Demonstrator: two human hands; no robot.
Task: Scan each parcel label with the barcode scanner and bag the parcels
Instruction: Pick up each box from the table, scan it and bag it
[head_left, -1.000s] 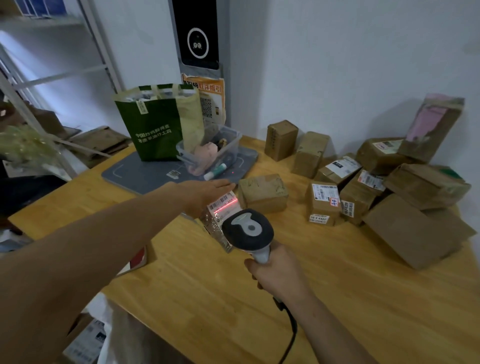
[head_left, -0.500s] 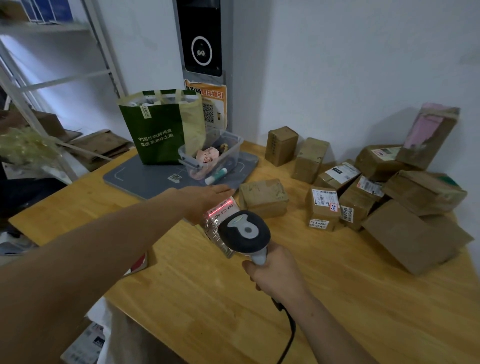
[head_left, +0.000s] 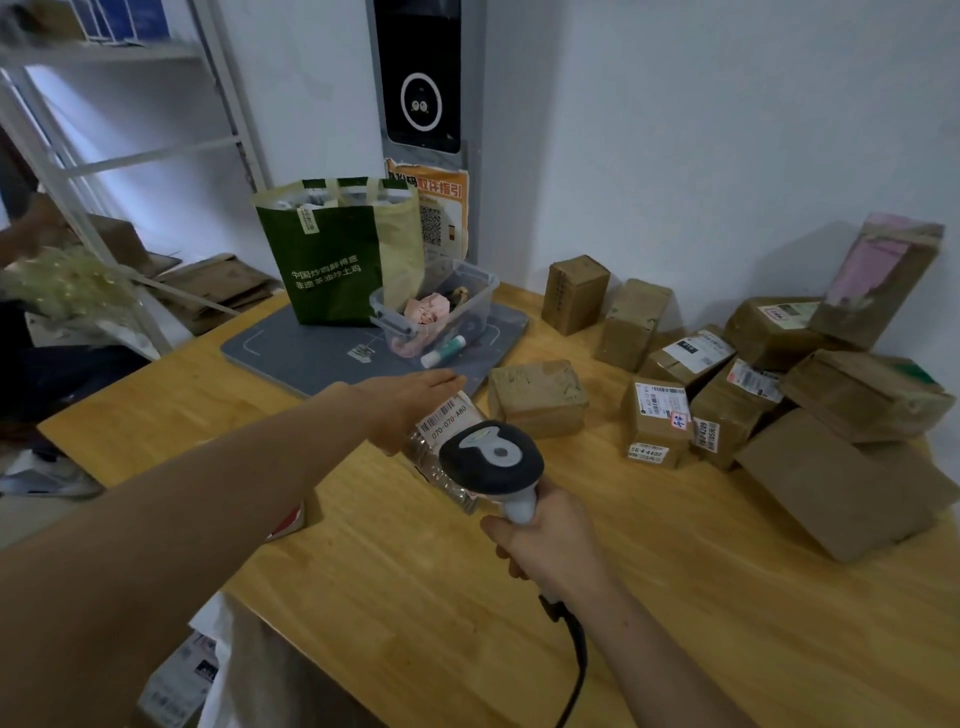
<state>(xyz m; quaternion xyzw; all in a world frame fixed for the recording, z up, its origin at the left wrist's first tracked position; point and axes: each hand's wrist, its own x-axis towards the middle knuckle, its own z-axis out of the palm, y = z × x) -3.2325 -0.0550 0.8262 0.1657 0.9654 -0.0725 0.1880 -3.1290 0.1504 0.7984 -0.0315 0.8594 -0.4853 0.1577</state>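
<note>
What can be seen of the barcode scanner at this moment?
The barcode scanner is a handheld plastic-looking gun: dark rounded head with a pale grey inlay and round button on top, light grey handle. A black cable leaves its base and runs off the bottom edge. The right hand grips the handle above the table, head aimed at the label of the clear-wrapped parcel under the left hand.
</note>
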